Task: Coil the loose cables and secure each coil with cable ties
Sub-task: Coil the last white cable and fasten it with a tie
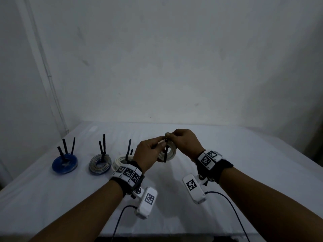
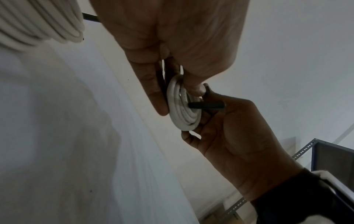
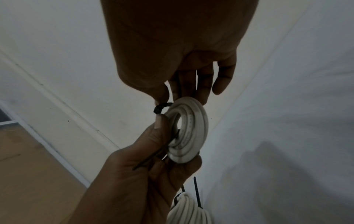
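Note:
A small white cable coil (image 1: 170, 153) is held in the air above the white table (image 1: 227, 154), between both hands. My left hand (image 1: 160, 147) grips the coil (image 3: 191, 131) from its left, thumb on the rim. A black cable tie (image 1: 165, 153) runs through the coil's hole and loops over its top edge. My right hand (image 1: 170, 136) pinches the tie's head (image 3: 160, 109) at the top of the coil. The tie's loose tail (image 3: 149, 159) lies across my left palm. In the left wrist view the tie (image 2: 206, 105) sticks out of the coil (image 2: 182, 109).
Three tied coils lie in a row on the table's left: a blue coil (image 1: 65, 165), a grey coil (image 1: 100, 164) and a white coil (image 1: 121, 162), each with black tie tails sticking up. A metal shelf (image 2: 316, 151) stands beyond the table. The wall is close behind.

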